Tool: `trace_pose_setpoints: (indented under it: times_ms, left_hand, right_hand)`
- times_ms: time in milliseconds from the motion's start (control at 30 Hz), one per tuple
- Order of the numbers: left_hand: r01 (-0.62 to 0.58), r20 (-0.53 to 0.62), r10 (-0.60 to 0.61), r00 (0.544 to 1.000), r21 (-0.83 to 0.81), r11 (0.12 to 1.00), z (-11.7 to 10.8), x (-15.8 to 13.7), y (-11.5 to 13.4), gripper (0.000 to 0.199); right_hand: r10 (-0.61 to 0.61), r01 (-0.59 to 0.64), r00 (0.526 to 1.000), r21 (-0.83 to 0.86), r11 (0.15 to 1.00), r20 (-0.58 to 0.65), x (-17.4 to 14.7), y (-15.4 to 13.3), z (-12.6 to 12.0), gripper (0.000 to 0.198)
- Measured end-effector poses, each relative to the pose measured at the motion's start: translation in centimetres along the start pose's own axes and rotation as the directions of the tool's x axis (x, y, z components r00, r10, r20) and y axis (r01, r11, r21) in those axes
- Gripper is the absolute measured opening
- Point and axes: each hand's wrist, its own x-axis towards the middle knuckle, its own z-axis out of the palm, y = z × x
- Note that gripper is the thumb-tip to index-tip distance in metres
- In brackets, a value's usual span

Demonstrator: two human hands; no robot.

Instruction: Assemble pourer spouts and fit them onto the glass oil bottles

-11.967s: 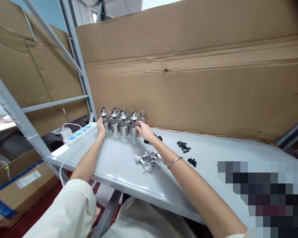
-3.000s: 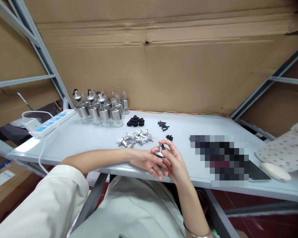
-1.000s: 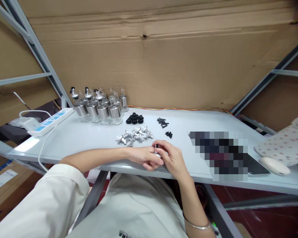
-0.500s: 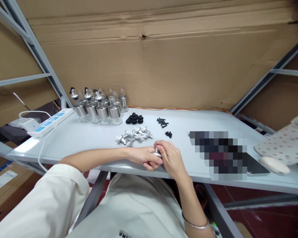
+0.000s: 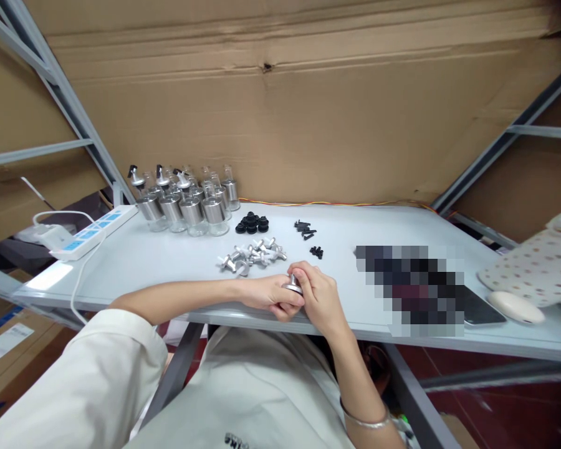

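Observation:
Near the table's front edge, my left hand [image 5: 273, 298] is closed round a silver metal pourer spout [image 5: 292, 285]. My right hand [image 5: 318, 298] meets it from the right, its fingers closed on the upper part of the same spout. The spout's lower end is hidden inside my left hand. Just beyond lies a heap of silver pourer spouts [image 5: 252, 255] with whitish tips. Behind that heap sit several black rubber stoppers [image 5: 252, 223]. Small black caps [image 5: 316, 252] and black lever pieces [image 5: 303, 229] lie to their right.
Glass bottles with steel sleeves [image 5: 194, 215] stand at the back left, some topped with spouts. A power strip [image 5: 96, 231] is on the left edge. On the right are a phone [image 5: 484, 308], a cream oval object [image 5: 517, 307] and a dotted bag [image 5: 537, 268]. Cardboard [image 5: 308, 125] walls the back.
The view has shifted very slightly. Both hands stay together on the spout, with only a small change in the right fingers. The parts on the table have not moved.

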Motion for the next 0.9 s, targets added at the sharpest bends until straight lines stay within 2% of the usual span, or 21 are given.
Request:
trace_pose_setpoints:
  times_ms: [300, 467, 567, 667, 767, 833, 900]
  left_hand:
    - [0.027, -0.014, -0.027, 1.000, -0.031, 0.999, 0.0, 0.1, 0.1, 0.047]
    - [-0.026, 0.030, 0.024, 0.999, 0.056, 0.998, -0.1, -0.1, 0.2, 0.045]
    - [0.019, 0.067, -0.023, 0.997, 0.061, 0.998, -0.3, -0.4, 0.5, 0.043]
    - [0.069, 0.074, -0.072, 0.995, 0.048, 0.996, -0.2, -0.5, 0.7, 0.051]
    - [0.079, 0.043, -0.087, 0.995, 0.162, 0.984, 0.1, -0.4, 0.9, 0.053]
    - [0.077, 0.014, -0.082, 0.997, 0.241, 0.968, 0.4, -0.5, 1.0, 0.052]
    - [0.074, -0.021, -0.071, 0.997, 0.275, 0.959, 0.7, -0.6, 1.2, 0.046]
  right_hand:
    - [0.164, -0.162, 0.987, 0.092, 0.982, -0.004, 0.0, -0.7, 0.2, 0.032]
    - [0.172, -0.185, 0.983, 0.290, 0.939, 0.069, -0.1, -0.1, 0.1, 0.018]
    - [0.131, -0.156, 0.987, 0.368, 0.917, 0.092, -0.1, 0.4, -0.1, 0.029]
    - [0.061, -0.086, 0.994, 0.323, 0.943, 0.088, 0.0, 0.4, -0.5, 0.023]
    - [0.024, -0.057, 0.990, 0.242, 0.969, 0.136, 0.0, 0.3, -0.8, 0.019]
    - [0.001, -0.027, 0.988, 0.171, 0.985, 0.155, 0.0, 0.2, -0.8, 0.022]
    - [-0.042, 0.033, 0.992, 0.078, 0.996, 0.121, -0.1, 0.2, -0.7, 0.032]
